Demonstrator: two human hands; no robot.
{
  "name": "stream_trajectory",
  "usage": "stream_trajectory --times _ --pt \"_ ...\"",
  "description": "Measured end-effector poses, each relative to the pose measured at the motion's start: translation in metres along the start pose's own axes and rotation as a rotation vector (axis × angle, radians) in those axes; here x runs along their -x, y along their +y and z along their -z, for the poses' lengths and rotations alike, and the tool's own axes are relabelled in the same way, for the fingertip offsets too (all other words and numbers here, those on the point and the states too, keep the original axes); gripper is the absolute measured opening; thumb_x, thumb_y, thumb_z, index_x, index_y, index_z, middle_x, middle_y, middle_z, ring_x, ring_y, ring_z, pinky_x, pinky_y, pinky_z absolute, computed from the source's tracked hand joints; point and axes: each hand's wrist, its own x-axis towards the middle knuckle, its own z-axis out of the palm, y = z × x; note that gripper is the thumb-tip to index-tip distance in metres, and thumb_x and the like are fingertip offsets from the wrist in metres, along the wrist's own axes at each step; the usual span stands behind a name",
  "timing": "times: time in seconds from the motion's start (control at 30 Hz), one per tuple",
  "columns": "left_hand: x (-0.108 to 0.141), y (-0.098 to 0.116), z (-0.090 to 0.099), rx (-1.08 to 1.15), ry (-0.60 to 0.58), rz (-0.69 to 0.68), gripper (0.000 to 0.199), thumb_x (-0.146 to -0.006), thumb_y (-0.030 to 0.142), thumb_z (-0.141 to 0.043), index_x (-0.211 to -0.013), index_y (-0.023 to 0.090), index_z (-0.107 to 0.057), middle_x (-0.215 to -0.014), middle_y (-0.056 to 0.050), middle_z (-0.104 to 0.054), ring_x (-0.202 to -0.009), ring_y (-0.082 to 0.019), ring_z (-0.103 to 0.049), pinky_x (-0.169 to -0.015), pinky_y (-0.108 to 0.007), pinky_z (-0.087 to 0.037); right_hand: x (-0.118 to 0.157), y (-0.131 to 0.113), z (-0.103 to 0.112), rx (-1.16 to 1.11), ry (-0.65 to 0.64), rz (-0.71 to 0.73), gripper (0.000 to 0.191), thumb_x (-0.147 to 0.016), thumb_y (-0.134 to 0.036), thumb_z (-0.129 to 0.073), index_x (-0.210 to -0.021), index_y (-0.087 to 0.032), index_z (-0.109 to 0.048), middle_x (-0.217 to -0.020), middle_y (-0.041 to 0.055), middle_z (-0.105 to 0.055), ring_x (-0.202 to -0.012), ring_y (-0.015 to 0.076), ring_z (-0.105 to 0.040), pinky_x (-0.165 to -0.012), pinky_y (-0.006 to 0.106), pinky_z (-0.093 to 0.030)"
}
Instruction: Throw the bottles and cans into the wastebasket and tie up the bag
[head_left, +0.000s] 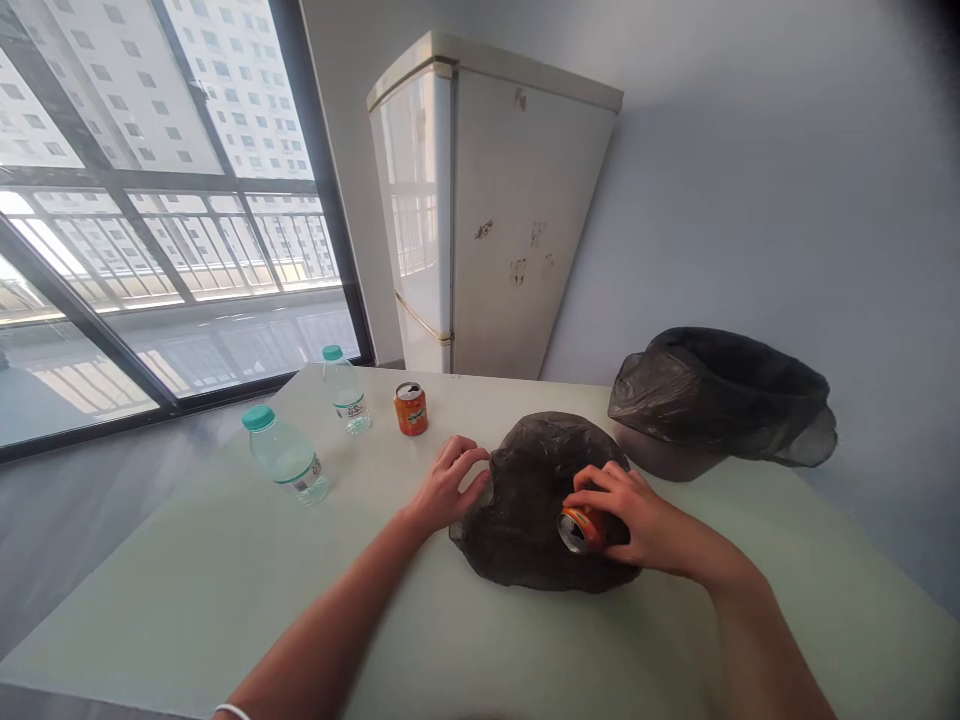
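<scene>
1. A right hand (637,515), partly closed, grips an orange can (591,526) over the right part of a dark bag (517,520), fingers on its upper side, thumb below.
2. The can tilts well off upright, silver top facing the camera and drink hole showing. It is likely light and slippery if wet, its thin wall easily dented (whether any liquid remains inside cannot be seen). The best hold looks to be the mid-barrel, fingers opposite thumb, pressure gentle and clear of the opening.
3. At the bag's left edge, a left hand (450,485) is half open, fingers curved against the film; whether it pinches the plastic cannot be told. The film appears soft, limp and easily torn, best taken by a gathered fold of rim.
4. Beyond the bag to the left, a second orange can (411,412) stands upright; farther left stand two clear bottles (289,460) with green caps.
5. Beyond the bag to the right sits another dark bag (675,400), draped over a container (660,456).
</scene>
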Motion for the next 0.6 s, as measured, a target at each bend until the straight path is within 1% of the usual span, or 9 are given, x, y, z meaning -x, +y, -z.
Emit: stream_trajectory --times 0.03,0.1,0.17,0.23,0.3,0.37,0.43,0.53,0.6 --pt "0.000 0.000 0.000 0.046 -0.016 0.018 0.022 -0.101 0.025 -0.059 -0.123 0.024 -0.060 -0.109 -0.009 -0.059 -0.099 -0.020 -0.060 -0.089 -0.036 -0.055 0.001 -0.002 0.003 -0.026 0.044 0.007 0.046 -0.081 -0.027 -0.075 -0.125 -0.039 -0.069 -0.133 0.0032 -0.060 -0.117 0.0286 -0.053 -0.109 0.053 -0.041" --pt "0.000 0.002 0.001 0.165 -0.058 0.062 0.029 -0.100 0.033 -0.063 -0.128 0.025 -0.059 -0.114 -0.009 -0.060 -0.099 -0.020 -0.060 -0.090 -0.037 -0.055 0.001 -0.007 0.009 -0.102 0.161 0.036 0.051 -0.080 -0.036 -0.081 -0.129 -0.036 -0.066 -0.133 0.0043 -0.060 -0.120 0.0292 -0.053 -0.111 0.051 -0.041" --pt "-0.001 0.003 0.000 0.295 -0.102 0.096 0.044 -0.096 0.046 -0.069 -0.133 0.025 -0.057 -0.119 -0.010 -0.061 -0.102 -0.022 -0.061 -0.094 -0.039 -0.054 -0.003 -0.015 0.008 -0.189 0.298 0.075 0.056 -0.081 -0.041 -0.083 -0.132 -0.033 -0.063 -0.133 0.0059 -0.062 -0.121 0.0291 -0.055 -0.110 0.047 -0.042" --pt "0.000 0.007 -0.001 0.421 -0.147 0.120 0.062 -0.090 0.059 -0.072 -0.139 0.025 -0.055 -0.123 -0.012 -0.064 -0.108 -0.025 -0.062 -0.099 -0.042 -0.053 -0.012 -0.024 0.000 -0.272 0.431 0.099 0.055 -0.084 -0.043 -0.082 -0.133 -0.029 -0.061 -0.129 0.0076 -0.065 -0.115 0.0282 -0.058 -0.104 0.044 -0.045" --pt "0.000 0.011 -0.003 0.527 -0.193 0.158 0.077 -0.085 0.067 -0.072 -0.145 0.024 -0.051 -0.130 -0.014 -0.065 -0.115 -0.028 -0.062 -0.104 -0.045 -0.052 -0.025 -0.036 -0.015 -0.348 0.537 0.098 0.053 -0.085 -0.045 -0.080 -0.131 -0.027 -0.061 -0.123 0.0081 -0.067 -0.105 0.0267 -0.060 -0.095 0.042 -0.049" --pt "0.000 0.015 -0.004 0.584 -0.222 0.199 0.085 -0.081 0.070 -0.075 -0.147 0.023 -0.049 -0.137 -0.016 -0.063 -0.123 -0.032 -0.061 -0.107 -0.047 -0.051 -0.037 -0.047 -0.031 -0.406 0.572 0.105 0.053 -0.083 -0.048 -0.082 -0.128 -0.026 -0.063 -0.117 0.0074 -0.068 -0.099 0.0255 -0.060 -0.090 0.040 -0.050" --pt "0.000 0.019 -0.003 0.592 -0.240 0.221 0.084 -0.081 0.065 -0.079 -0.147 0.023 -0.049 -0.141 -0.016 -0.061 -0.128 -0.033 -0.060 -0.109 -0.048 -0.050 -0.047 -0.055 -0.045 -0.445 0.556 0.130 0.054 -0.081 -0.049 -0.085 -0.126 -0.027 -0.065 -0.116 0.0066 -0.069 -0.098 0.0249 -0.061 -0.087 0.038 -0.051" --pt "-0.003 0.019 0.005 0.524 -0.241 0.211 0.074 -0.083 0.053 -0.082 -0.144 0.024 -0.051 -0.139 -0.014 -0.063 -0.128 -0.032 -0.061 -0.110 -0.046 -0.049 -0.054 -0.056 -0.059 -0.465 0.556 0.134 0.066 -0.082 -0.048 -0.084 -0.140 -0.029 -0.059 -0.127 0.0080 -0.065 -0.099 0.0238 -0.061 -0.084 0.037 -0.053" --pt "-0.005 0.013 0.014 0.449 -0.172 0.202 0.065 -0.086 0.048 -0.080 -0.140 0.023 -0.053 -0.135 -0.013 -0.065 -0.126 -0.031 -0.061 -0.109 -0.046 -0.048 -0.055 -0.053 -0.065 -0.445 0.563 0.114 0.072 -0.085 -0.046 -0.081 -0.150 -0.033 -0.052 -0.139 0.0093 -0.058 -0.101 0.0234 -0.062 -0.086 0.039 -0.056"
